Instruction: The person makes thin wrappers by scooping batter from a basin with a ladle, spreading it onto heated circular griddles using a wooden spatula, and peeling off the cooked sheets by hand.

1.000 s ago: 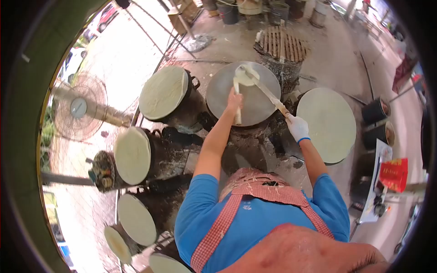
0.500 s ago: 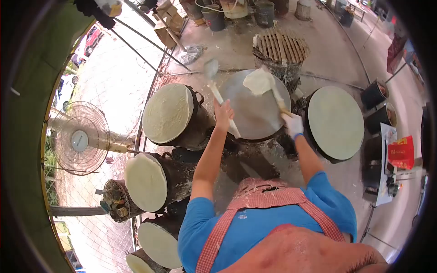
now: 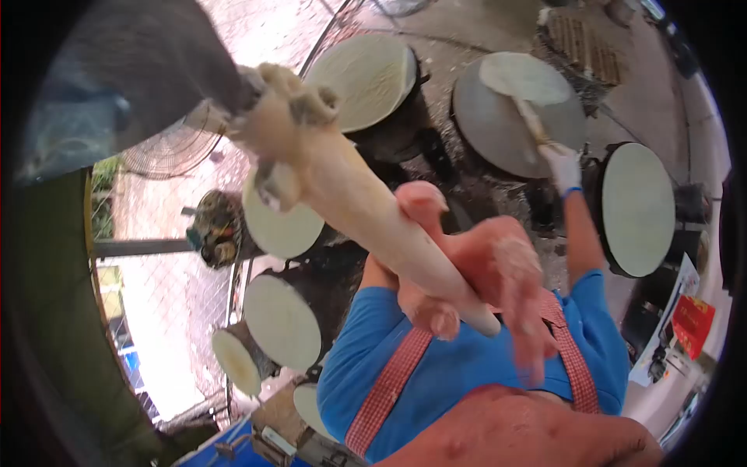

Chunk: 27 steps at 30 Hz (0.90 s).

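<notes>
Close to the camera, my bare left hand (image 3: 494, 261) is wrapped round the pale handle of a long tool (image 3: 358, 187). The tool's wide grey blade (image 3: 148, 70) is blurred at the upper left. My right hand (image 3: 562, 165), in a white glove with a blue cuff, grips a batter-coated wooden stick (image 3: 529, 121). That stick's far end touches pale batter (image 3: 521, 76) spread over the back part of a round grey griddle (image 3: 498, 136).
Round pans covered with pale sheets stand at the upper left (image 3: 362, 82), left (image 3: 284, 323) and right (image 3: 638, 210). A fan (image 3: 175, 148) is behind the blade. A slatted wooden lid (image 3: 583, 47) lies beyond the griddle; a red packet (image 3: 691, 323) is at right.
My left hand has swung up close to the camera with its tool. My right hand has spread the batter wider at the griddle's back. The view has shifted.
</notes>
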Motion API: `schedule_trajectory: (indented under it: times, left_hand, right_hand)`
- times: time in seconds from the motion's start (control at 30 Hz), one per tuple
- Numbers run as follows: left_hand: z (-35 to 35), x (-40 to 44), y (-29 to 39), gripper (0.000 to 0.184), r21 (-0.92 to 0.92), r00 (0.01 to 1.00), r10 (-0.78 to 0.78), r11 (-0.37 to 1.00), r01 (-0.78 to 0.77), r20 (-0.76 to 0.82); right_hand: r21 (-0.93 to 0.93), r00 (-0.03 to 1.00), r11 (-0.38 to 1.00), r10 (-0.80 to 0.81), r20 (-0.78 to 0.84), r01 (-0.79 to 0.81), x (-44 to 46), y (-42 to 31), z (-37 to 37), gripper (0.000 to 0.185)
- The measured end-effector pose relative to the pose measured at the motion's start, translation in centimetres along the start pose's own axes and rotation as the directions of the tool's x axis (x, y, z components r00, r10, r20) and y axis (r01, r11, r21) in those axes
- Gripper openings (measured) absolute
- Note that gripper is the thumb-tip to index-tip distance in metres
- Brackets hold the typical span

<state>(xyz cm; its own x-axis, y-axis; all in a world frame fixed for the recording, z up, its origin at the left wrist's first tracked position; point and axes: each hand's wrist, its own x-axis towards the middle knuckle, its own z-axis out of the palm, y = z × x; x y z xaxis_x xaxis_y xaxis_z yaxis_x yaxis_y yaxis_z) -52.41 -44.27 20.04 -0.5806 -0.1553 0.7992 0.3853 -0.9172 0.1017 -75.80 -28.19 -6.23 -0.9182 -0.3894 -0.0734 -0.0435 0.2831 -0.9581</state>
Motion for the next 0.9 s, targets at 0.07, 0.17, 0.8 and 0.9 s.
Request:
schedule_trajectory:
  times: [0.07, 0.17, 0.8, 0.9]
  left_hand:
    - [0.7, -0.1, -0.4, 0.058, -0.06, 0.994, -0.014, 0.998, 0.021, 0.112]
    - [1.4, 0.2, -2.2, 0.058, -0.141, 0.976, -0.018, 0.989, 0.05, 0.218]
    - [-7.1, -13.5, 2.6, 0.057, 0.321, 0.5, 0.081, 0.85, 0.418, -0.863]
    - [-7.8, -17.7, 2.7, 0.053, 0.184, 0.264, 0.068, 0.876, 0.446, -0.962]
  right_hand:
    - [0.151, 0.994, 0.984, 0.101, -0.028, -0.096, 1.0, 3.4, -3.7, 0.031]
    - [0.511, 0.917, 0.813, 0.383, -0.111, -0.278, 0.2, 4.9, -2.3, 0.019]
    - [0.231, 0.893, 0.891, 0.306, 0.329, -0.391, 8.7, 3.5, -12.6, 0.022]
    - [0.194, 0.84, 0.854, 0.391, 0.376, -0.483, 11.7, 3.2, -10.3, 0.02]
